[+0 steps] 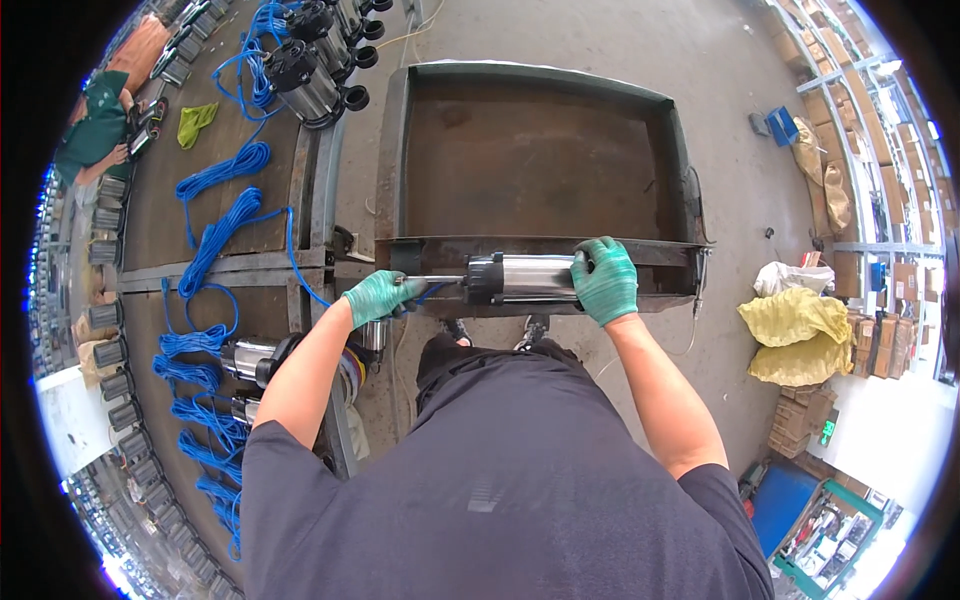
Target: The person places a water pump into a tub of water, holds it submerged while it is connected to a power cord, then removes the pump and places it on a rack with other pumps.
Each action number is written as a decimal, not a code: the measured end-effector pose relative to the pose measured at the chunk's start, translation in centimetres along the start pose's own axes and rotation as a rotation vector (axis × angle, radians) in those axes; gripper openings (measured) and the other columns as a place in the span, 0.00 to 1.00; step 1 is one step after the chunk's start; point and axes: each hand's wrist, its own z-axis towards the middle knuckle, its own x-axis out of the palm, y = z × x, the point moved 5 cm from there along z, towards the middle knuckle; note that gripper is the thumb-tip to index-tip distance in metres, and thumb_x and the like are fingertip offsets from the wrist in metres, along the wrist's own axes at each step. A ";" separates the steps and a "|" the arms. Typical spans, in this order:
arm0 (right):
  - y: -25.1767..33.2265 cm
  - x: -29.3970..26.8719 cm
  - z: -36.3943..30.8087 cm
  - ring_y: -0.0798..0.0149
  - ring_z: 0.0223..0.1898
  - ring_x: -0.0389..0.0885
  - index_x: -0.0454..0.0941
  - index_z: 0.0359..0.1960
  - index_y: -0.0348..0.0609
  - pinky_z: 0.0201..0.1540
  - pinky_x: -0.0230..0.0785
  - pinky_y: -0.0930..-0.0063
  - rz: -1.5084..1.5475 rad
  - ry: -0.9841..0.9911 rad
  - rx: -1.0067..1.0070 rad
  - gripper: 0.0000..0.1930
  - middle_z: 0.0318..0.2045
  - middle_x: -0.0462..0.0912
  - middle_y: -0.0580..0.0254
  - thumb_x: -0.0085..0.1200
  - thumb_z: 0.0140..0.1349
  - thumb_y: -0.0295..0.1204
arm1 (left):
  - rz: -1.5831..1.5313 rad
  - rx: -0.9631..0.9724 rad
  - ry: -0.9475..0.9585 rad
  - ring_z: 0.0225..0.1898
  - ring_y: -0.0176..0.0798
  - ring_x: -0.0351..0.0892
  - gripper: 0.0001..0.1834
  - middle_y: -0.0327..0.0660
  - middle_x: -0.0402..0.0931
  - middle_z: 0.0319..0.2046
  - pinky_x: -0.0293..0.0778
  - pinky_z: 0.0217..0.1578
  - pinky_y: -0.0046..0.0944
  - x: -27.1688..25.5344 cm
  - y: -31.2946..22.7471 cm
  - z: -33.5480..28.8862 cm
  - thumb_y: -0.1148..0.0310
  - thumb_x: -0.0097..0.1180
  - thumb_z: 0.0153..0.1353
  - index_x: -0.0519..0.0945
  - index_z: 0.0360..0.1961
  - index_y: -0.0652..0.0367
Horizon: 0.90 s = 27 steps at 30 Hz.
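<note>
Across the near rim of a brown metal tank (530, 150) lies a shiny steel cylindrical motor (537, 278) with a black end on its left. My right hand (606, 280), in a green glove, is wrapped over the motor's right end. From the black end a thin metal rod (440, 279) reaches left into my gloved left hand (380, 297), whose fingers are closed around it. A dark blue cable shows just below the rod. Under my left hand is a small silver cylinder (374, 336); whether it joins the rod is hidden.
On the bench (225, 265) to my left lie coiled blue cables (222, 235) and a steel pump (250, 360). More pumps (305, 85) stand at its far end. Beyond the bench works a person in green (95, 130). Yellow sacks (797, 335) and shelves stand at right.
</note>
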 end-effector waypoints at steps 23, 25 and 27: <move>0.3 -0.1 -0.1 0.44 0.41 0.83 0.85 0.35 0.42 0.47 0.77 0.51 0.007 -0.017 -0.016 0.05 0.35 0.84 0.50 0.59 0.61 0.29 | 0.891 0.364 -0.488 0.29 0.51 0.87 0.16 0.48 0.86 0.27 0.79 0.32 0.49 0.7 -2.1 -0.5 0.53 0.71 0.61 0.88 0.33 0.56; 0.3 -0.1 -0.1 0.44 0.41 0.83 0.84 0.35 0.42 0.47 0.77 0.50 0.005 -0.016 -0.015 0.06 0.35 0.84 0.50 0.59 0.61 0.29 | 0.987 0.552 -0.672 0.33 0.60 0.85 0.14 0.49 0.85 0.29 0.79 0.33 0.55 0.8 -2.3 -1.0 0.54 0.71 0.58 0.87 0.32 0.53; 0.2 -0.1 -0.2 0.44 0.41 0.82 0.84 0.35 0.41 0.47 0.77 0.50 0.008 -0.027 -0.038 0.06 0.35 0.84 0.49 0.60 0.60 0.29 | 0.993 0.535 -0.651 0.33 0.60 0.85 0.13 0.49 0.85 0.29 0.79 0.33 0.54 0.8 -2.8 -1.1 0.54 0.71 0.59 0.87 0.32 0.53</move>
